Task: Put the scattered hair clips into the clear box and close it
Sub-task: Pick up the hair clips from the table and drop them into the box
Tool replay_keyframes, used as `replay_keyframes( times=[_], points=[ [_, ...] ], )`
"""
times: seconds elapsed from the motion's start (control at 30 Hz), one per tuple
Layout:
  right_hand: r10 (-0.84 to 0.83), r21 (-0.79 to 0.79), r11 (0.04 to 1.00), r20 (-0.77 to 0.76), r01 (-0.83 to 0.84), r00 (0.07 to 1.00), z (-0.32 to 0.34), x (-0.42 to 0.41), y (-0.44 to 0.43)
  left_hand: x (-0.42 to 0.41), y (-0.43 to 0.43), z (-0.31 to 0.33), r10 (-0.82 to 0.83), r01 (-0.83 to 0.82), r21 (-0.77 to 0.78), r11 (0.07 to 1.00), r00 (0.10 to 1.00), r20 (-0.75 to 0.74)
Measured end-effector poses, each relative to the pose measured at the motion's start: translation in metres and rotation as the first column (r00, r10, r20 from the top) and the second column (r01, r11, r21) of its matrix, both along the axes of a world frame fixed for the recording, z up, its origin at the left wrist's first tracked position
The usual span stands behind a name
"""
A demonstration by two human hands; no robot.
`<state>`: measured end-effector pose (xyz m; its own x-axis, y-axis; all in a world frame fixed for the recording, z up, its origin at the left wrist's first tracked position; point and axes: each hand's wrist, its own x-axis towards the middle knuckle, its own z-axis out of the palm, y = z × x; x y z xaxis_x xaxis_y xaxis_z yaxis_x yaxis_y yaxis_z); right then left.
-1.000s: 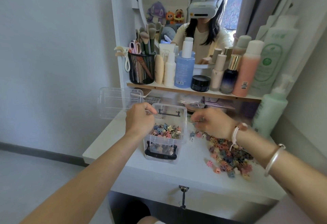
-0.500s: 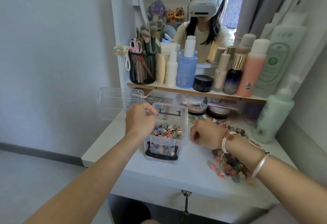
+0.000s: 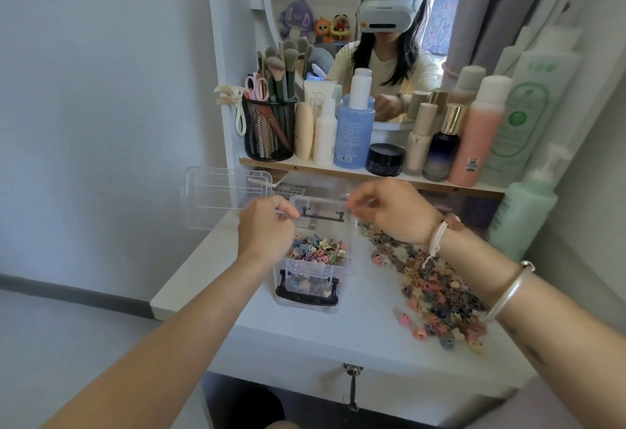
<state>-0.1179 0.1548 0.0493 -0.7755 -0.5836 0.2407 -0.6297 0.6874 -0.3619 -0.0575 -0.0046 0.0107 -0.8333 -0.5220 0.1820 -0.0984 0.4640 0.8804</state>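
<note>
fingers (image 3: 352, 206) of both hands curl over clear box (image 3: 315, 296) rim, perhaps pinching clips.

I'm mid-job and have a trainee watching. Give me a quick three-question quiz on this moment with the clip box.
1. True or false: the clear box already has its lid on.
2. Where does the loose pile of hair clips lie relative to the box? A) to its left B) to its right C) behind it
3. Fill in: the right hand is over the box's far ____ corner, while the left hand is at its left rim.

Key: 1 false; 2 B; 3 right.
</note>
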Motion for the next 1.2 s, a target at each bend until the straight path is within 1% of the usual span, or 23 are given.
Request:
replay_keyframes(
  times=[0.07, 0.13, 0.17, 0.2, 0.3, 0.4, 0.47, 0.53, 0.6, 0.67, 0.7, 0.77, 0.8, 0.83, 0.97, 1.07, 1.13, 1.2],
  points=[
    [-0.077, 0.182, 0.98, -0.012, 0.078, 0.997, -0.015, -0.013, 0.018, -0.001, 0.0, -0.001, 0.001, -0.001, -0.002, 1.0, 1.0, -0.003],
    [-0.11, 0.352, 0.932, 0.052, 0.084, 0.993, -0.034, -0.019, 0.029, -0.003, 0.0, -0.002, -0.001, 0.001, -0.002, 1.0, 1.0, -0.004],
    [-0.115, 0.404, 0.912, 0.079, 0.074, 0.99, -0.041, -0.02, 0.031, -0.004, 0.001, -0.002, -0.001, 0.001, -0.003, 1.0, 1.0, -0.005],
    [-0.11, 0.428, 0.902, 0.089, 0.062, 0.99, -0.046, -0.02, 0.032, -0.005, 0.001, -0.002, 0.0, 0.0, -0.007, 1.0, 1.0, -0.006],
    [-0.068, 0.424, 0.905, 0.066, 0.034, 0.995, -0.055, -0.019, 0.026, -0.006, 0.003, -0.002, -0.002, 0.002, -0.027, 1.0, 1.0, -0.011],
    [-0.026, 0.457, 0.889, 0.032, 0.009, 0.999, -0.057, -0.016, 0.017, -0.005, 0.004, -0.001, -0.006, 0.006, -0.034, 0.999, 1.0, -0.011],
    [-0.011, 0.455, 0.89, 0.034, -0.005, 0.999, -0.056, -0.017, 0.015, -0.005, 0.004, -0.001, -0.01, 0.009, -0.039, 0.999, 1.0, -0.012],
    [-0.004, 0.41, 0.912, 0.038, -0.011, 0.999, -0.051, -0.019, 0.017, -0.004, 0.004, 0.0, -0.014, 0.014, -0.046, 0.999, 1.0, -0.013],
    [-0.03, 0.292, 0.956, 0.035, 0.019, 0.999, -0.038, -0.021, 0.022, -0.004, 0.004, 0.0, -0.014, 0.013, -0.047, 0.999, 1.0, -0.013],
    [-0.05, 0.111, 0.993, 0.026, 0.047, 0.998, -0.019, -0.022, 0.025, -0.004, 0.004, 0.0, -0.01, 0.01, -0.044, 0.999, 1.0, -0.012],
    [-0.043, -0.005, 0.999, 0.031, 0.043, 0.999, -0.01, -0.021, 0.024, -0.004, 0.004, 0.0, -0.01, 0.01, -0.041, 0.999, 1.0, -0.012],
    [0.022, -0.218, 0.976, 0.098, 0.0, 0.995, 0.005, -0.015, 0.016, -0.004, 0.004, 0.0, -0.01, 0.009, -0.041, 0.999, 1.0, -0.011],
    [0.066, -0.27, 0.963, 0.135, -0.027, 0.989, 0.009, -0.011, 0.01, -0.004, 0.005, 0.0, -0.009, 0.008, -0.043, 0.999, 1.0, -0.01],
    [0.102, -0.277, 0.959, 0.155, -0.056, 0.983, 0.011, -0.006, 0.002, -0.004, 0.005, 0.0, -0.008, 0.007, -0.044, 0.999, 1.0, -0.01],
    [0.146, -0.158, 0.98, 0.148, -0.122, 0.978, 0.01, 0.006, -0.022, -0.003, 0.004, 0.0, -0.012, 0.011, -0.053, 0.999, 1.0, -0.011],
    [0.122, -0.154, 0.984, 0.208, -0.091, 0.971, 0.009, 0.006, -0.027, -0.003, 0.004, 0.0, -0.018, 0.018, -0.056, 0.998, 1.0, -0.008],
    [0.114, -0.139, 0.987, 0.213, -0.085, 0.97, 0.008, 0.005, -0.029, -0.003, 0.004, 0.0, -0.019, 0.019, -0.051, 0.999, 1.0, -0.009],
    [0.126, -0.176, 0.981, 0.247, -0.083, 0.961, 0.007, 0.003, -0.03, -0.003, 0.004, 0.0, -0.02, 0.019, -0.048, 0.999, 1.0, -0.009]
  ],
)
